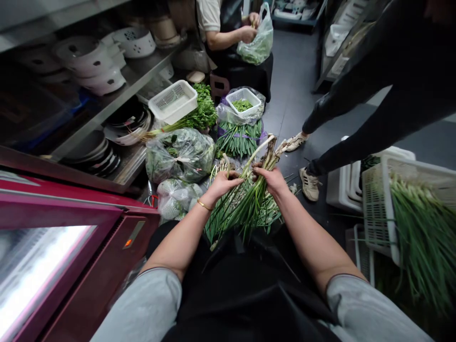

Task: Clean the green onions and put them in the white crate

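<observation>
My right hand (pixel 271 179) is wrapped round a bunch of green onions (pixel 254 204), their muddy root ends pointing away from me and the green leaves hanging toward my lap. Pinched in my left hand (pixel 225 185) is a single paler green onion stalk (pixel 257 153) that slants up beside the bunch. A gold bracelet (pixel 204 204) circles my left wrist. Below both hands lies a heap of more green onions and trimmings (pixel 274 209), partly hidden by the bunch and my arms.
At left stand a plastic bag of greens (pixel 181 154), a white basket (pixel 173 105) and a metal shelf (pixel 131 90). Tied green leaves (pixel 240 140) lie ahead. A seated person holds a plastic bag (pixel 261 42). Another person's legs (pixel 342 109) and a crate of green onions (pixel 379 209) are right.
</observation>
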The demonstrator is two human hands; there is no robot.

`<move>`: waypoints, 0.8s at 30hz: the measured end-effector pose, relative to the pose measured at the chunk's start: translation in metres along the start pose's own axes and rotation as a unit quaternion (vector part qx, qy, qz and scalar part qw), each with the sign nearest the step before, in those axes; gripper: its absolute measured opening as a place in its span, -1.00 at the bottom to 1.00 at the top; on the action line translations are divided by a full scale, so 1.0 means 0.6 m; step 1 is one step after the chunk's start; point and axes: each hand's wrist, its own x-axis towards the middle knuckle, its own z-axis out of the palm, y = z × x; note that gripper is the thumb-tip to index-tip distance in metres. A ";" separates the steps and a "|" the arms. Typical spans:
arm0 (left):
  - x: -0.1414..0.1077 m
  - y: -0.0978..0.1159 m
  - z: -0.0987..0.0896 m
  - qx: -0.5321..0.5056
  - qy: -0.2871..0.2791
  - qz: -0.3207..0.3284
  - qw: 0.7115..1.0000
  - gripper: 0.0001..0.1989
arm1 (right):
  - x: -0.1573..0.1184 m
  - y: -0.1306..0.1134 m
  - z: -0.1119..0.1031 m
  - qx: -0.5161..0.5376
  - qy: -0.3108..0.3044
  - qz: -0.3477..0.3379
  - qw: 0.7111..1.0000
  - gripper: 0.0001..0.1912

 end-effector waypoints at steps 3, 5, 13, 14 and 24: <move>0.000 0.007 -0.011 -0.038 0.051 -0.037 0.997 -0.72 | 0.008 -0.018 -0.018 0.005 0.075 -0.058 0.996 -0.68; 0.000 0.011 -0.020 -0.061 0.076 -0.066 0.993 -0.70 | 0.018 -0.035 -0.039 0.040 0.133 -0.094 0.986 -0.70; -0.007 0.010 0.000 -0.061 0.024 -0.097 0.993 -0.63 | 0.008 -0.005 -0.010 -0.077 0.009 -0.087 0.993 -0.62; -0.009 0.009 0.006 -0.049 0.003 -0.102 0.994 -0.63 | 0.003 0.006 0.004 -0.101 -0.016 -0.075 0.992 -0.61; -0.005 0.034 -0.017 -0.033 0.033 -0.042 0.998 -0.68 | -0.022 0.039 0.023 -0.095 -0.128 0.039 0.986 -0.56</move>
